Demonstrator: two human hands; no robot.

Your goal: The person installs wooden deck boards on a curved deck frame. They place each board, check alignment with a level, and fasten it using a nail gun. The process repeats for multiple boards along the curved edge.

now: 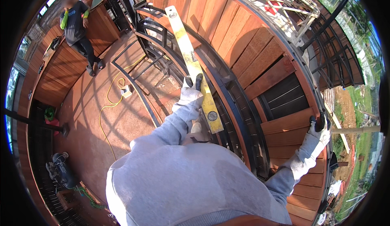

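Observation:
In my gloved left hand [192, 91] is a long yellow spirit level [187, 53], held at its middle. Dark fingertips wrap around it, and it slants away from me over the curved black metal frame [229, 100]. My right hand [321, 133], also gloved, grips the outer rim [310, 98] of the curved wooden slat wall [243, 27], its fingers bent over the edge. Just beyond that hand, a gap between the slats shows dark bars [286, 98]. A reddish plank [270, 79] borders the gap.
A person [75, 27] stands at the far left beside a wood-clad counter [69, 69]. A yellow cord [102, 118] snakes over the red floor [85, 116]. An air compressor [63, 173] with a green coiled hose [87, 197] sits lower left. Beyond the rim, ground drops away with grass [361, 145].

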